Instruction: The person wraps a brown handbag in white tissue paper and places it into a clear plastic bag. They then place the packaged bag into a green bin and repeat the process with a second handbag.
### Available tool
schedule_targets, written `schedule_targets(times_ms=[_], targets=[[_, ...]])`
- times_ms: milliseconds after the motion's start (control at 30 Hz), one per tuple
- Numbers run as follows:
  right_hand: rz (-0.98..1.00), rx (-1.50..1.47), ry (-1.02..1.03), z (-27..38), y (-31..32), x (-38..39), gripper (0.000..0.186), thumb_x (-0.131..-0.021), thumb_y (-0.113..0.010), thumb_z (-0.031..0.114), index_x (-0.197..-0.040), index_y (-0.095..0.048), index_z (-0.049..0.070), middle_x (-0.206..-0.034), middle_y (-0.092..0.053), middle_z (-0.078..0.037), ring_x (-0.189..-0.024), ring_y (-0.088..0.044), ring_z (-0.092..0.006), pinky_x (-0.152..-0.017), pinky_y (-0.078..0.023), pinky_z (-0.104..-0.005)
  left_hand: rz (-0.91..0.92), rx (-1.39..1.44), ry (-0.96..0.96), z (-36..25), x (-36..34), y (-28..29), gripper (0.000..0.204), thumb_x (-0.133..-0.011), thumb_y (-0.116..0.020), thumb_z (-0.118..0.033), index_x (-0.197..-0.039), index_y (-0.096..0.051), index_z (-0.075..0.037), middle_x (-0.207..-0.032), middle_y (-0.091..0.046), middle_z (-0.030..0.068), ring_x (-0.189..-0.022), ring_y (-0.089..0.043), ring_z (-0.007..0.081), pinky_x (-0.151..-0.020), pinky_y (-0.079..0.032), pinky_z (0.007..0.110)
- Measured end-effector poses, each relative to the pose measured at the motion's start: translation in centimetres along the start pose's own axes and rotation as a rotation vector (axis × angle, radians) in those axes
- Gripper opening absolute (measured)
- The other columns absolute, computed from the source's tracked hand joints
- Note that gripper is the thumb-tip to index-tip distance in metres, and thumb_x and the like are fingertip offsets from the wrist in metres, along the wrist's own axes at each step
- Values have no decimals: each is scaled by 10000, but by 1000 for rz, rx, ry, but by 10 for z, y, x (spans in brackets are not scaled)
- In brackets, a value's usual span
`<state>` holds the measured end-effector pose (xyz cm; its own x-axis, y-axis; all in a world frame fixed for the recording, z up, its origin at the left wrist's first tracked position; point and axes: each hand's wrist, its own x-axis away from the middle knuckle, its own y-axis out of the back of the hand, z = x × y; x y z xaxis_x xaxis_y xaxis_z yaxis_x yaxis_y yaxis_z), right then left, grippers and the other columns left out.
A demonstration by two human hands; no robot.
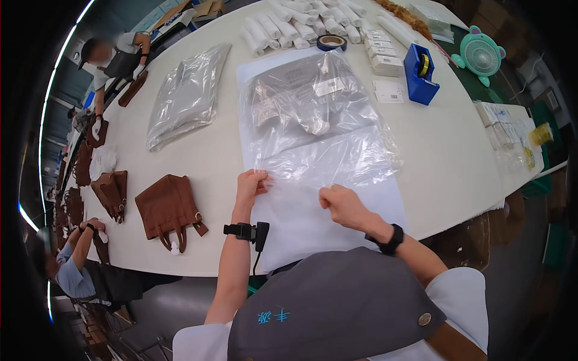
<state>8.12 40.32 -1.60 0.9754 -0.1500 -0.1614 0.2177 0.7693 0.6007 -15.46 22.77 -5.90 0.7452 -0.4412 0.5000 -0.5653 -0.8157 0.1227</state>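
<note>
A large clear plastic bag (325, 150) lies on white sheets (325, 231) in front of me, a white label (329, 86) on its far part. At its near left corner my left hand (251, 182) pinches the film between thumb and fingers. My right hand (346, 206) is closed at the bag's near edge, farther right, its fingertips on the film. Both hands are low over the table (445, 186). Left of the bag rests a flat stack of clear plastic bags (188, 93). Nearer on that side, a brown handbag (165, 204) lies with its handles toward me.
White wrapped rolls (289, 24) are heaped at the back, beside a dark tape roll (332, 42). Stacks of white labels (383, 54), a blue tape dispenser (422, 75) and a green fan (480, 53) stand at back right. Two co-workers (111, 60) handle brown pieces along the left.
</note>
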Motion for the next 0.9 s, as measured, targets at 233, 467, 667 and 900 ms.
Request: schedule_targets(times_ms=[233, 467, 667, 900], targets=[[-845, -972, 123, -31, 233, 239, 208, -824, -582, -15, -823, -400, 86, -787, -417, 6, -757, -528, -128, -751, -477, -324, 179, 339, 101, 21, 12, 13, 124, -831, -576, -89, -917, -592, 0, -927, -670, 148, -818, -658, 209, -675, -538, 317], [-224, -318, -1554, -168, 169, 409, 296, -887, -604, 234, -1026, -589, -27, -945, -654, -121, -739, -672, -231, -636, -554, -366, 360, 129, 139, 23, 59, 33, 461, -724, -544, 73, -1182, -500, 66, -1109, -633, 184, -895, -661, 233, -783, -543, 347], [-524, 522, -362, -154, 182, 146, 381, -912, -566, 154, -1288, -520, 108, -1022, -637, -197, -930, -629, -291, -791, -493, -366, 83, -832, -724, -10, 33, 39, 645, -757, -609, 7, -1371, -429, -77, -1410, -419, 170, -1330, -370, 339, -1063, -340, 449], [157, 881, 203, -172, 152, -11, 532, -903, -546, 173, -1408, -382, 198, -1294, -550, -96, -1329, -365, -301, -1124, -238, -437, 492, -1562, -1119, -20, 4, 23, 540, -876, -542, -50, -1390, -432, -173, -1468, -372, 64, -1391, -268, 280, -1161, -178, 445]])
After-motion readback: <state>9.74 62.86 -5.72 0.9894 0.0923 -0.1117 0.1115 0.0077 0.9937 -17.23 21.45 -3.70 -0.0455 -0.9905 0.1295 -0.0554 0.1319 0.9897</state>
